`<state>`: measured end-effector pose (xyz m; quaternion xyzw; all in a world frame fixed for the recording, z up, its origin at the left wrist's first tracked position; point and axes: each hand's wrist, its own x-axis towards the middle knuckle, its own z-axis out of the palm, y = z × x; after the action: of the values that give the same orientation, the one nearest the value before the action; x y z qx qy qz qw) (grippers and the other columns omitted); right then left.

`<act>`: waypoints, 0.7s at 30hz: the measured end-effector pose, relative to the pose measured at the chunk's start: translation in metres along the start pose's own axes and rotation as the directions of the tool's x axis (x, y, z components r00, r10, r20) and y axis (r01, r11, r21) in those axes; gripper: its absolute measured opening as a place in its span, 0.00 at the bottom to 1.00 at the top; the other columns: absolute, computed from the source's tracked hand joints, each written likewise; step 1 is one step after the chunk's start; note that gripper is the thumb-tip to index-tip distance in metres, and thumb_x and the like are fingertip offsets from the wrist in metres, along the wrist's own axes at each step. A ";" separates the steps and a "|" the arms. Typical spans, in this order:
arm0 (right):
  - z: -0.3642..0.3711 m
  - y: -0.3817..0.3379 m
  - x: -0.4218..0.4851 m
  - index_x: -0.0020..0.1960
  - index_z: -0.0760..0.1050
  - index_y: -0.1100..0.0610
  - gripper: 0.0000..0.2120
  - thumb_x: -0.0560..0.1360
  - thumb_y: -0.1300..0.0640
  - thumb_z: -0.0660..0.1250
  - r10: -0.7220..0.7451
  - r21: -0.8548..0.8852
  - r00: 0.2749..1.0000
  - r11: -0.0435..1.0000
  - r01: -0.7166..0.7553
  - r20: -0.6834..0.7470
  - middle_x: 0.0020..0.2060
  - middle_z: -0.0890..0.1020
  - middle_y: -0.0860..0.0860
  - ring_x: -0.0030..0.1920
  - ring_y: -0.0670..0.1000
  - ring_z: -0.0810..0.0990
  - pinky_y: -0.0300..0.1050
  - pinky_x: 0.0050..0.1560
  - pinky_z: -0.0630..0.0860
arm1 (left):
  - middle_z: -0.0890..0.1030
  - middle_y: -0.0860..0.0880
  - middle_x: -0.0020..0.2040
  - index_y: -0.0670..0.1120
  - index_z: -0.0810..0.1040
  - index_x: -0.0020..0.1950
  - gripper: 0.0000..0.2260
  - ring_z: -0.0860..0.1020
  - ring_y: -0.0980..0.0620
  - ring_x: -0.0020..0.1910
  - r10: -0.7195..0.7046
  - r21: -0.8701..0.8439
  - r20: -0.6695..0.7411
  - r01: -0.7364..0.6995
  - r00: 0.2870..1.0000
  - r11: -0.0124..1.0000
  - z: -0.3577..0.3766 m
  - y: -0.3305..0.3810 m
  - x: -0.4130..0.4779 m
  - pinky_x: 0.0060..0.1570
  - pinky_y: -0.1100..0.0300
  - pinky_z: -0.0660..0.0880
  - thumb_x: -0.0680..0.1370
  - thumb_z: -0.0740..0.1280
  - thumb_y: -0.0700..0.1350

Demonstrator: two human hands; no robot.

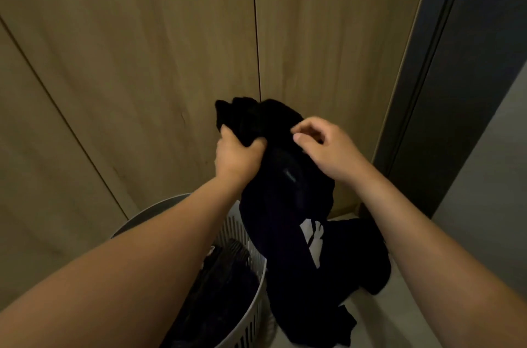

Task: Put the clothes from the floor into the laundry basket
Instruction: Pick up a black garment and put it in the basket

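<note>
Dark garment held up beside the laundry basket

The left hand (236,154) has its grip clenched tight on a bunched dark garment (288,205); the right hand (325,148), fingers loosely curled, touches the cloth just beside it. Below the grip, the garment hangs against the white slatted laundry basket (253,305), its tail reaching the floor (399,319).

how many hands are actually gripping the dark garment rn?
1. The left hand is clenched on the dark garment, above the laundry basket. The right hand hovers at the fabric, fingers curled; any contact is hidden.
</note>
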<state>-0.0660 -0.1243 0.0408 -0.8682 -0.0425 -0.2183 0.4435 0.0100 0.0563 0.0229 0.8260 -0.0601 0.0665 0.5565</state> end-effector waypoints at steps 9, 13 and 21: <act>0.008 0.050 -0.018 0.80 0.59 0.54 0.60 0.60 0.19 0.67 0.537 -0.475 0.606 0.834 -0.279 0.587 0.72 0.72 0.49 0.69 0.49 0.74 0.45 0.66 0.73 | 0.77 0.48 0.66 0.50 0.59 0.80 0.34 0.77 0.48 0.60 0.019 -0.240 -0.221 -0.073 0.975 0.968 -0.046 0.052 0.019 0.56 0.56 0.75 0.77 0.70 0.51; 0.054 0.091 -0.047 0.80 0.61 0.47 0.56 0.60 0.24 0.75 0.587 -0.490 0.482 0.809 -0.324 0.650 0.75 0.71 0.46 0.73 0.51 0.72 0.50 0.74 0.68 | 0.76 0.48 0.67 0.51 0.56 0.81 0.36 0.77 0.47 0.61 0.014 -0.296 -0.273 -0.098 0.962 0.950 -0.058 0.077 0.015 0.59 0.54 0.76 0.77 0.69 0.52; 0.011 0.097 -0.035 0.68 0.74 0.55 0.14 0.84 0.53 0.63 0.614 -0.048 0.721 0.771 -0.635 0.321 0.57 0.84 0.56 0.55 0.58 0.84 0.52 0.57 0.79 | 0.69 0.46 0.71 0.54 0.51 0.83 0.41 0.75 0.39 0.65 0.096 0.051 -0.299 -0.084 0.949 0.995 -0.087 0.072 0.001 0.58 0.49 0.74 0.76 0.69 0.57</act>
<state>-0.0681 -0.1695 -0.0523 -0.8399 0.1743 0.0886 0.5063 -0.0050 0.1096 0.1213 0.8129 -0.0108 0.2181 0.5398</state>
